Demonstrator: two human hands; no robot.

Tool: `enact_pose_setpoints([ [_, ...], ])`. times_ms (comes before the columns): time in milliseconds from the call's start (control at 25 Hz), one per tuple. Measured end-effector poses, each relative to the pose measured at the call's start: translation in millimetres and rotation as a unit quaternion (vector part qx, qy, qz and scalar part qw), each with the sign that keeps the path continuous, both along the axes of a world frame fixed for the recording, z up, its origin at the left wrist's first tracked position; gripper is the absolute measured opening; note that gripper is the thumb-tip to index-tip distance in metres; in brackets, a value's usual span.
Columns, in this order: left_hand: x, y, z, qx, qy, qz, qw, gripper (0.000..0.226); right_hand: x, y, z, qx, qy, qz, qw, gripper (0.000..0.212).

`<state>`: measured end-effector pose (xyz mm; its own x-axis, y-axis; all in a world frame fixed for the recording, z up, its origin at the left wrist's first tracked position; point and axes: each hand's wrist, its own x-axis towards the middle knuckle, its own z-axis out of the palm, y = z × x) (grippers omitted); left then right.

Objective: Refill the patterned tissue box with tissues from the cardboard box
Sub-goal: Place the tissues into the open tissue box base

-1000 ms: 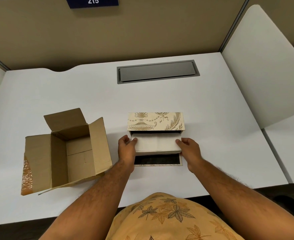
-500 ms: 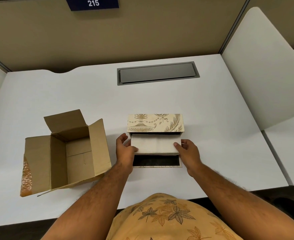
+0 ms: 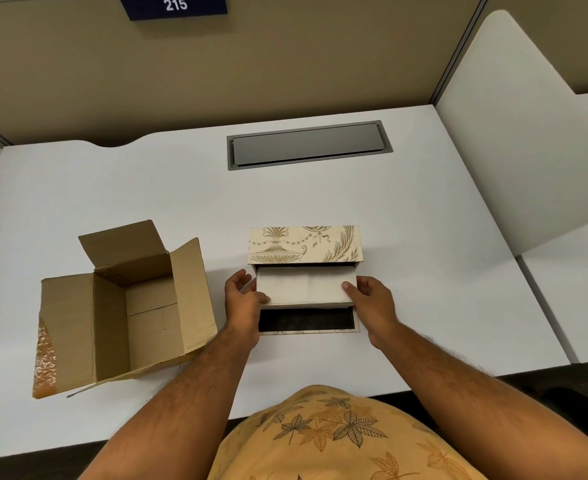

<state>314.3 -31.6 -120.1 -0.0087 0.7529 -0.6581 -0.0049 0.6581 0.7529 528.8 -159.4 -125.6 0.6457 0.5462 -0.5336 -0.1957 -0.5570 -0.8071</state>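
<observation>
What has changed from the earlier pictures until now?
Little. The left hand slid down the tissue stack's left end, its thumb now over the near corner. The right hand keeps its hold on the right end. The stack, patterned box and cardboard box stayed in place.

white desk (image 3: 181, 202) | grey cable hatch (image 3: 308, 145) | sign 215 (image 3: 176, 5)

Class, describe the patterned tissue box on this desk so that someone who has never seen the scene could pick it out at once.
Start at the grey cable hatch set into the white desk, then come straight toward the person. The patterned tissue box lies there, open, with a white tissue stack held at its mouth by both hands. Unlike the plain brown cardboard box to its left, it bears a cream and gold urn-and-leaf print.
</observation>
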Motion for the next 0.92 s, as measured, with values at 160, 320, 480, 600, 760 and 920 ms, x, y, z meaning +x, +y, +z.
enact_pose_setpoints([
  [160,0,-6,2,0.008,0.048,-0.015,0.999,0.072,0,1,2,0.000,0.029,-0.020,0.999,0.037],
  [320,1,-12,1,0.011,0.099,-0.027,0.995,0.057,2,4,7,0.000,0.097,-0.043,0.994,0.031],
  [480,1,-7,4,-0.012,0.073,-0.018,0.997,0.057,3,4,6,0.006,0.119,-0.053,0.991,0.039],
  [600,1,-9,5,-0.019,0.081,-0.028,0.996,0.060,1,1,5,0.013,0.115,-0.058,0.992,0.034],
  [760,2,-10,6,-0.025,0.082,-0.026,0.996,0.058,1,1,4,0.015,0.115,-0.059,0.991,0.038],
  [920,6,-9,14,-0.028,0.085,-0.012,0.996,0.047,2,3,9,0.004,0.111,-0.058,0.992,0.038],
])
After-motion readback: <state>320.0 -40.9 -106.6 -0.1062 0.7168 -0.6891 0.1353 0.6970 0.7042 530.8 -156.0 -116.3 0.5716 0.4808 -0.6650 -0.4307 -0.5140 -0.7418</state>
